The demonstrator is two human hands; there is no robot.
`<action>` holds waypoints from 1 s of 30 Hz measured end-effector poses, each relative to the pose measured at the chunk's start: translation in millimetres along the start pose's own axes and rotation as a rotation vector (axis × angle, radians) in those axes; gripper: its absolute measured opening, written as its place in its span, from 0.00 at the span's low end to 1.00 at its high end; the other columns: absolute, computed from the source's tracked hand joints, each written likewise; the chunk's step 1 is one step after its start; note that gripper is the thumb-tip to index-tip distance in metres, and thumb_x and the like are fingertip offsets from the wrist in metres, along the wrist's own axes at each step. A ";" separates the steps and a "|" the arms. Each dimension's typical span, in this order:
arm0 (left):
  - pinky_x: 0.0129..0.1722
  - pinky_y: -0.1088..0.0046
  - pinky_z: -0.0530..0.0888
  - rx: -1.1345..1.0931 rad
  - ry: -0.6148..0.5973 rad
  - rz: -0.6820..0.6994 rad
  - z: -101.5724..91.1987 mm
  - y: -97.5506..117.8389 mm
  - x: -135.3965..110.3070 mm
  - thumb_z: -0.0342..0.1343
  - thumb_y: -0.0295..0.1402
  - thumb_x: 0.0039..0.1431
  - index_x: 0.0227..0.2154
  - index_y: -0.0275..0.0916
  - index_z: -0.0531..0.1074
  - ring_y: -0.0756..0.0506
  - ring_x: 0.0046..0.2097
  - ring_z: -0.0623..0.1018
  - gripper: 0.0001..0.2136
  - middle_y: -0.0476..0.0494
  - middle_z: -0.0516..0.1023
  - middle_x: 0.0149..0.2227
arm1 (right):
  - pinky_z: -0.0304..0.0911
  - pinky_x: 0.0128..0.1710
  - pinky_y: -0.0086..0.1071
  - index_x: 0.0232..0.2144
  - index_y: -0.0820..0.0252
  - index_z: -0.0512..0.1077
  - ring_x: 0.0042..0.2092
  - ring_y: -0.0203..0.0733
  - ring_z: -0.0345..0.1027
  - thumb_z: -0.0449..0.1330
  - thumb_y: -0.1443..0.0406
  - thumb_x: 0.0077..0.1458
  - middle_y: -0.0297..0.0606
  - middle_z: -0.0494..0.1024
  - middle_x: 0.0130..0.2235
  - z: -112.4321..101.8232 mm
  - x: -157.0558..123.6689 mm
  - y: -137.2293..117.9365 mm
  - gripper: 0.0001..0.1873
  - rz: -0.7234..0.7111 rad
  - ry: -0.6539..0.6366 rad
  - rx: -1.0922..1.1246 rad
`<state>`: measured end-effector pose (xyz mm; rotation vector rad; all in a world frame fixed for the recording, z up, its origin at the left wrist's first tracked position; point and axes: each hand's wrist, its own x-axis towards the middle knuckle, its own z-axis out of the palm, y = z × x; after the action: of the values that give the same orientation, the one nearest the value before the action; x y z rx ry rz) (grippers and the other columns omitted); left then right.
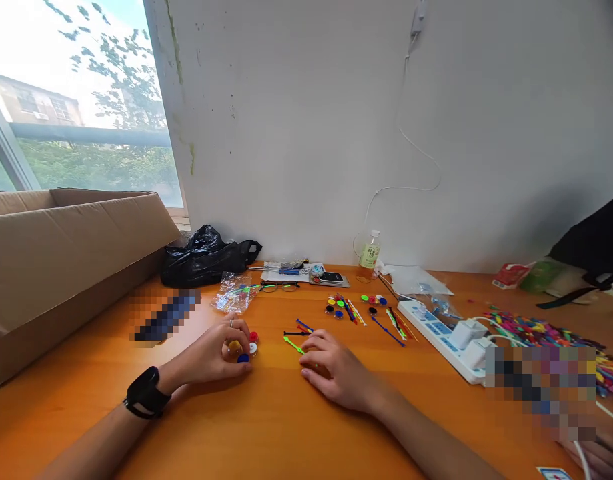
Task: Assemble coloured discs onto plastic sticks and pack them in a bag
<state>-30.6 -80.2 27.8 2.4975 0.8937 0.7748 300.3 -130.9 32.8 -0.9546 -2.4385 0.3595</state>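
Note:
My left hand (213,353), with a black watch at the wrist, rests on the orange table (266,427). Its fingers are curled round small plastic discs: a yellow disc (235,345) shows in them, and a blue disc (243,359), a white one and a red disc (253,337) lie at the fingertips. My right hand (336,370) lies on the table with its fingers bent down over a green stick (294,345). Just beyond it are a black stick (296,333) and a blue stick (304,325).
An open cardboard box (61,260) fills the left. By the wall lie a black bag (206,257), glasses (280,286), a phone (331,277) and a bottle (369,257). More discs and sticks (356,308), a power strip (449,340) and a heap of coloured pieces (541,333) lie to the right.

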 end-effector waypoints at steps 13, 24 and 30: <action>0.39 0.72 0.72 0.008 0.181 0.025 11.2 -16.1 3.9 0.65 0.43 0.59 0.28 0.42 0.76 0.46 0.37 0.75 0.11 0.47 0.78 0.34 | 0.67 0.58 0.43 0.47 0.54 0.77 0.54 0.50 0.69 0.64 0.64 0.62 0.43 0.77 0.50 7.7 -6.1 5.2 0.11 0.115 -0.039 0.030; 0.40 0.69 0.76 0.017 0.146 -0.073 6.6 7.9 2.3 0.63 0.42 0.62 0.35 0.42 0.80 0.44 0.39 0.78 0.09 0.44 0.82 0.38 | 0.68 0.56 0.43 0.44 0.56 0.79 0.52 0.50 0.69 0.62 0.65 0.64 0.44 0.78 0.45 -0.6 -3.9 4.5 0.08 0.100 0.014 0.019; 0.40 0.65 0.75 0.034 0.085 0.067 20.9 39.1 23.9 0.63 0.39 0.62 0.34 0.44 0.80 0.42 0.39 0.78 0.06 0.44 0.82 0.33 | 0.66 0.61 0.44 0.45 0.54 0.79 0.58 0.52 0.68 0.61 0.62 0.65 0.46 0.73 0.55 0.5 -3.3 13.2 0.09 0.114 0.097 0.035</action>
<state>15.6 -96.1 40.3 2.5524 0.8619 0.9012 309.6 -123.7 25.7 -1.0727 -2.2891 0.3852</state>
